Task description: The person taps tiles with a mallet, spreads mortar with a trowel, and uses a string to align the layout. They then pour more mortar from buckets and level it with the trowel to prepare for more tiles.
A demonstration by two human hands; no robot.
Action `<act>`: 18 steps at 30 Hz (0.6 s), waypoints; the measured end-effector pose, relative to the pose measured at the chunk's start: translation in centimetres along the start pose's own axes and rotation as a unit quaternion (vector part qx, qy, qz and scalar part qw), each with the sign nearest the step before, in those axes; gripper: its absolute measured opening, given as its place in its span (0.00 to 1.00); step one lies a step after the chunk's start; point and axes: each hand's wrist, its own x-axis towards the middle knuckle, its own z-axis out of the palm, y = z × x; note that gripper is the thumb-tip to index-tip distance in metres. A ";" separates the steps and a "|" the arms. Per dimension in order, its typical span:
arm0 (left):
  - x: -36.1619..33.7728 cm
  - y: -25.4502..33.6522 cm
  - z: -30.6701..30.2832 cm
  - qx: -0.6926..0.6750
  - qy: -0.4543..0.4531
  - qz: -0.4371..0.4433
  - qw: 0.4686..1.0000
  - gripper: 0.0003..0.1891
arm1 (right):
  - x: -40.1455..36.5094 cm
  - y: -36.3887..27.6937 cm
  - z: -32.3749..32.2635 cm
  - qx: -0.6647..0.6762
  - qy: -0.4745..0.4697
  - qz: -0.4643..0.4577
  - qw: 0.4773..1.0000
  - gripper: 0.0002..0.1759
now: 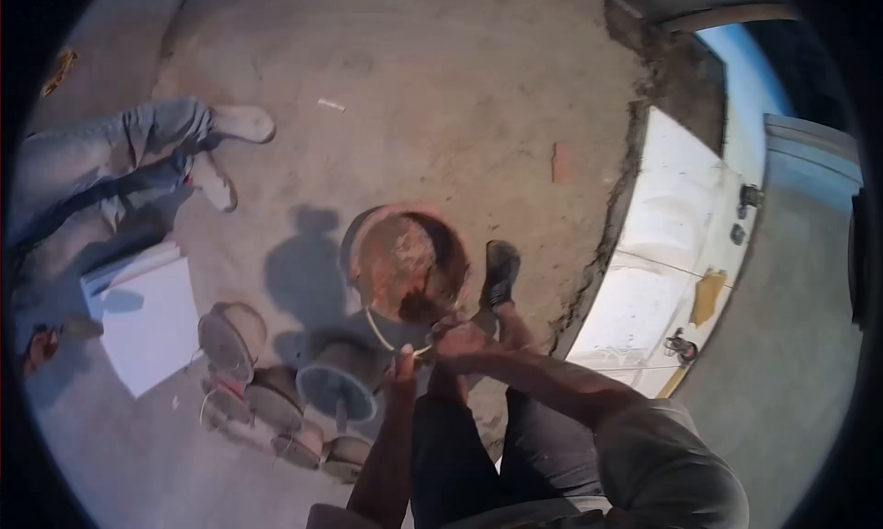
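A thin, curved yellow cord-like strip [379, 334] runs from the near rim of a round reddish basin [444, 218] down to my hands. My left hand [403, 365] is closed on this strip, thumb upward. Just to its right my right hand [457, 339] is curled at the basin's near edge, by the strip's other end; what lies inside its fingers is hidden. The basin sits on the floor in front of me, with reddish-brown material inside.
Left of my hands stands a pot with a grey rim [313, 393], beside several bowl-shaped vessels [232, 340]. White sheets [152, 331] lie farther left, near another person's hand [41, 347] and outstretched legs [138, 143]. A brick piece [562, 163] and white slabs [621, 317] are at right.
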 end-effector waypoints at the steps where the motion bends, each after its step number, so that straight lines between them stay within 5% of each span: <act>1: -0.5 -0.8 -1.0 0.004 -0.013 0.023 1.000 0.19 | 0.9 -0.9 1.9 -0.025 -0.023 -0.013 0.999 0.13; 2: -1.2 -2.1 -3.0 0.081 -0.003 0.072 0.994 0.19 | 1.9 -1.4 4.3 -0.297 -0.078 0.057 0.950 0.13; 3: -1.9 -3.2 -5.0 0.158 0.014 0.120 0.980 0.19 | 2.8 -1.2 6.7 -0.541 -0.119 0.118 0.824 0.12; 4: -1.8 -4.4 -6.7 0.326 0.052 0.228 0.916 0.20 | 3.9 -0.6 9.2 -0.741 -0.144 0.163 0.636 0.12; 5: -1.5 -2.4 -8.1 0.152 0.045 0.074 0.985 0.20 | 5.1 -0.1 11.5 -0.884 -0.148 0.190 0.402 0.11; 6: -1.4 -0.7 -9.7 -0.030 0.025 -0.082 0.996 0.21 | 5.9 0.4 13.8 -0.962 -0.129 0.197 0.139 0.11; 9: -1.2 0.3 -13.3 -0.151 0.042 -0.081 0.984 0.22 | 7.3 -1.1 20.1 -0.971 -0.081 0.122 0.191 0.12; 12: -1.9 5.7 -16.5 -0.146 0.028 -0.076 0.986 0.23 | 6.0 -3.1 24.7 -0.985 -0.061 0.101 0.126 0.14; 15: 1.0 2.9 -17.1 -0.160 0.036 -0.022 0.986 0.20 | 3.4 -5.4 29.0 -0.991 -0.047 0.024 0.122 0.16; 17: 1.0 4.8 -15.5 -0.192 0.084 -0.037 0.977 0.18 | 1.4 -7.2 32.8 -0.974 0.012 -0.012 0.225 0.19; 18: 1.5 5.6 -14.9 -0.164 0.082 -0.030 0.983 0.17 | 0.3 -7.9 35.2 -0.981 0.042 -0.011 0.192 0.19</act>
